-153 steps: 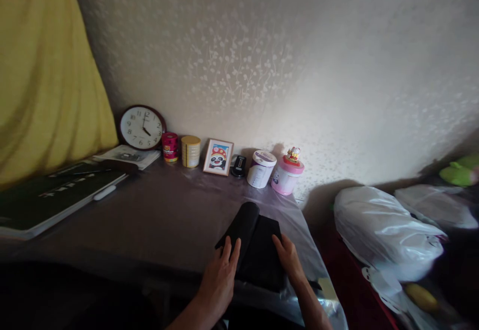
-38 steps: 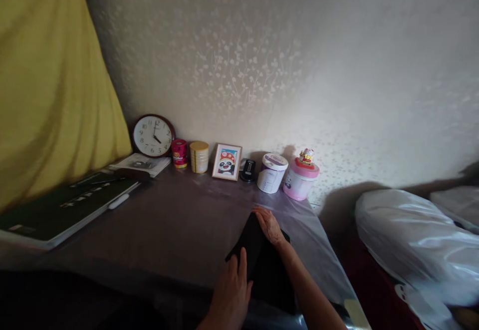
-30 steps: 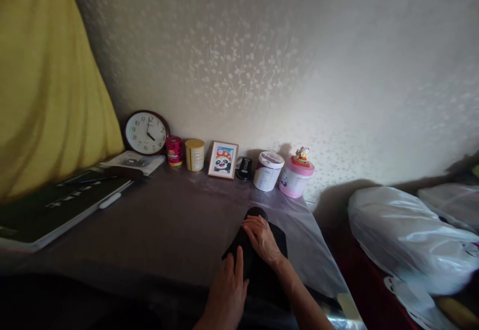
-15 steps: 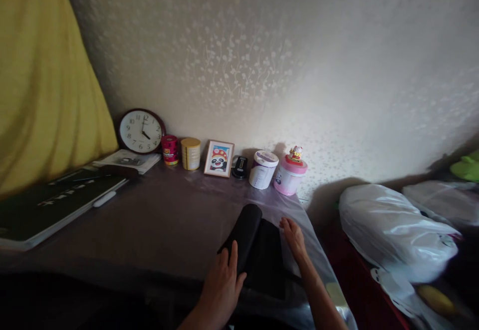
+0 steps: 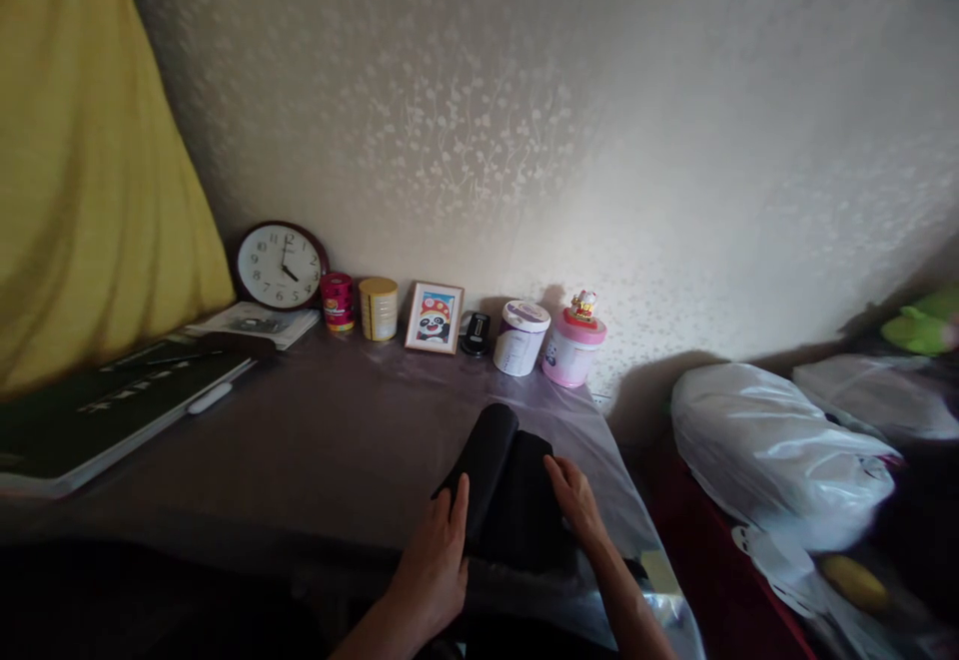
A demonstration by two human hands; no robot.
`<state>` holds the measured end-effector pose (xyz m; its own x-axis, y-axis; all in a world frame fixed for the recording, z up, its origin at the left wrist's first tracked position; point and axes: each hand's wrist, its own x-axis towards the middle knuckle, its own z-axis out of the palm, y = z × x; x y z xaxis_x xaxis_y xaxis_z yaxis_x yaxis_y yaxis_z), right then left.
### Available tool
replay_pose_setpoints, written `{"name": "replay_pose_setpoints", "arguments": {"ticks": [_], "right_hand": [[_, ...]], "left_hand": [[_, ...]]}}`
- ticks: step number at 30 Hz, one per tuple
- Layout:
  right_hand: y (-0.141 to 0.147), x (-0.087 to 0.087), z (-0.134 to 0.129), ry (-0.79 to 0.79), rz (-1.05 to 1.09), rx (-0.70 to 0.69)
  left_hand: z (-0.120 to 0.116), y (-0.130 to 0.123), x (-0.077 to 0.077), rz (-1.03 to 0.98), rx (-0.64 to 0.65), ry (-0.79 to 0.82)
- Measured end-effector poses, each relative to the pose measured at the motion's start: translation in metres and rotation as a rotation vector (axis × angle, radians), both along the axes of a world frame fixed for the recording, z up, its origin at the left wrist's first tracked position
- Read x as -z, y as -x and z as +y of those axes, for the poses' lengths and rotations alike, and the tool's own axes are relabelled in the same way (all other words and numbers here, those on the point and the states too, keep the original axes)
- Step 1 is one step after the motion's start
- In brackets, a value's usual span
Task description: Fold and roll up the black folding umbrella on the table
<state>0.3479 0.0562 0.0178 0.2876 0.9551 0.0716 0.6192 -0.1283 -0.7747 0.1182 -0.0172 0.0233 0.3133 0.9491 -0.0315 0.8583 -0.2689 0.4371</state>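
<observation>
A black, soft-looking folded cloth lies near the front right of the table, with a thick rolled part along its left side and a flat part on the right. My left hand grips the near left end of the roll, its index finger stretched along the top; the thumb is mostly hidden. At the flat part's right edge, my right hand is closed, pinching the cloth between thumb and fingers. The cloth's near edge is lost in shadow, so its exact kind is unclear.
Along the wall stand a clock, a red can, a yellow tin, a framed panda picture, a white tub and a pink tub. A large green book lies left; white plastic bags sit beyond the table's right edge.
My right hand has moved left and down onto the cloth's right edge and taken hold of it. My left hand has shifted slightly left, and its thumb no longer sticks out.
</observation>
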Motion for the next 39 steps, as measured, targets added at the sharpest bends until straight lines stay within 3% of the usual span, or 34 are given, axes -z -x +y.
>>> {"name": "replay_pose_setpoints", "arguments": {"ticks": [11, 16, 24, 32, 39], "right_hand": [[0.009, 0.005, 0.002, -0.118, -0.048, -0.027], [0.003, 0.009, -0.001, -0.119, -0.021, -0.006], [0.011, -0.019, -0.004, -0.175, 0.133, -0.06], [0.016, -0.023, 0.0, -0.113, 0.288, -0.102], [0.047, -0.036, 0.024, -0.146, 0.299, -0.149]], "left_hand": [[0.0, -0.004, 0.013, -0.086, -0.028, -0.045], [-0.003, -0.007, 0.01, -0.075, -0.057, -0.048], [-0.004, -0.01, -0.007, 0.021, -0.064, 0.023], [-0.003, -0.011, -0.004, 0.03, -0.058, 0.014], [-0.003, -0.014, -0.017, 0.102, -0.079, 0.062]]}}
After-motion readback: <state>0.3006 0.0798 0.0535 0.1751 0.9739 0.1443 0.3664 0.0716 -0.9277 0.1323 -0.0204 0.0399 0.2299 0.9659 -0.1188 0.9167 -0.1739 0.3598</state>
